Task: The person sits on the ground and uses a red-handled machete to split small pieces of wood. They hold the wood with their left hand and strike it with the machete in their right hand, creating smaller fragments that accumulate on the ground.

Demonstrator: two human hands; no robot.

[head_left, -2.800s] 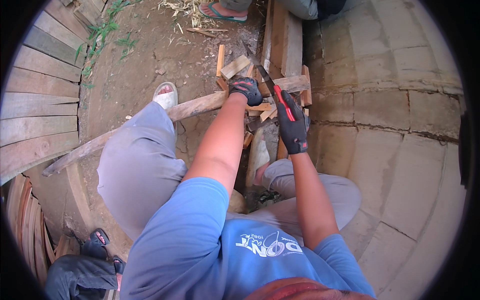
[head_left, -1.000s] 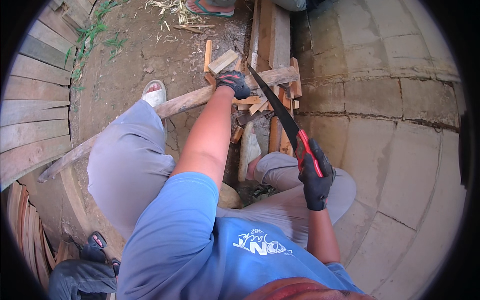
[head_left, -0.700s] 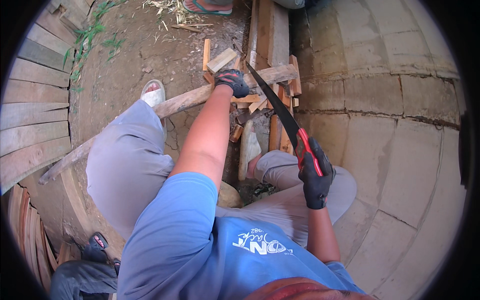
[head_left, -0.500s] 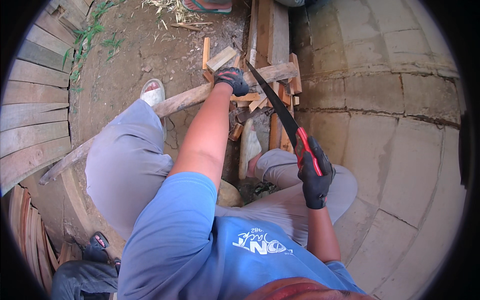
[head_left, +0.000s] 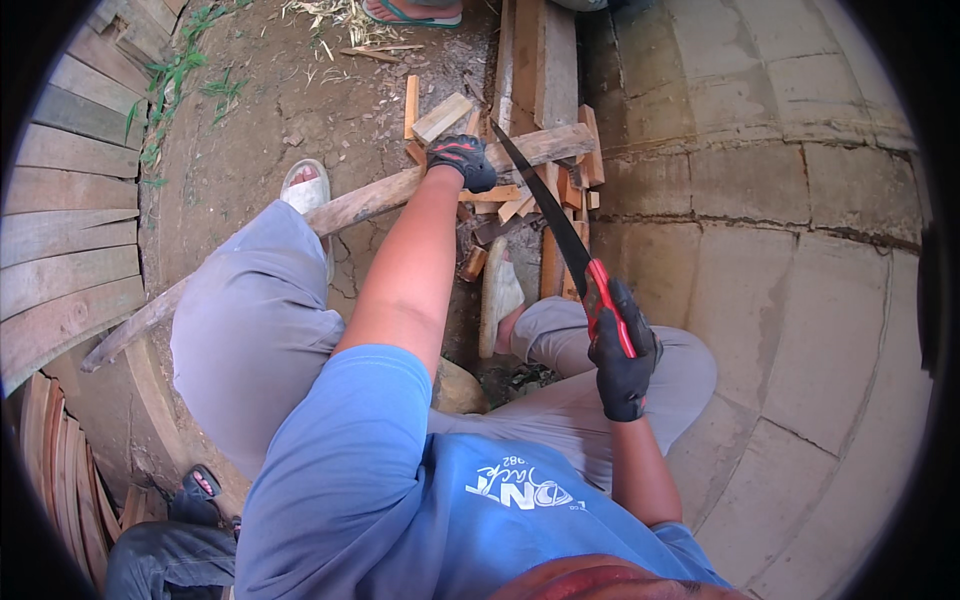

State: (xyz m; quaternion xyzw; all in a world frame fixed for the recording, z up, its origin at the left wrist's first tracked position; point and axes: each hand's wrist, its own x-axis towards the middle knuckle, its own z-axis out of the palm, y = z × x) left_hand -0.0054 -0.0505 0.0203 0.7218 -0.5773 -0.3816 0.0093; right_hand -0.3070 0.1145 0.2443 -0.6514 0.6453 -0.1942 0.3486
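A long rough wooden plank (head_left: 370,197) slants across the ground from lower left to upper right, passing over my left thigh's side. My left hand (head_left: 462,162), in a black glove with red marks, is closed around it near its far end. In my right hand (head_left: 624,358), also gloved in black, is a handsaw (head_left: 545,195) with a dark blade and a red handle. The blade points up and left, its tip beside the plank just right of my left hand. Whether the teeth touch the wood I cannot tell.
Short wood offcuts (head_left: 441,118) lie around the plank's far end, by long boards (head_left: 556,65). A block wall (head_left: 740,270) runs along the right. Wooden slats (head_left: 75,210) line the left. Other people's feet (head_left: 415,12) show at the top and a leg (head_left: 165,555) at lower left.
My right hand has shifted slightly left and upward with the saw. My left hand keeps its hold on the plank, nearly still.
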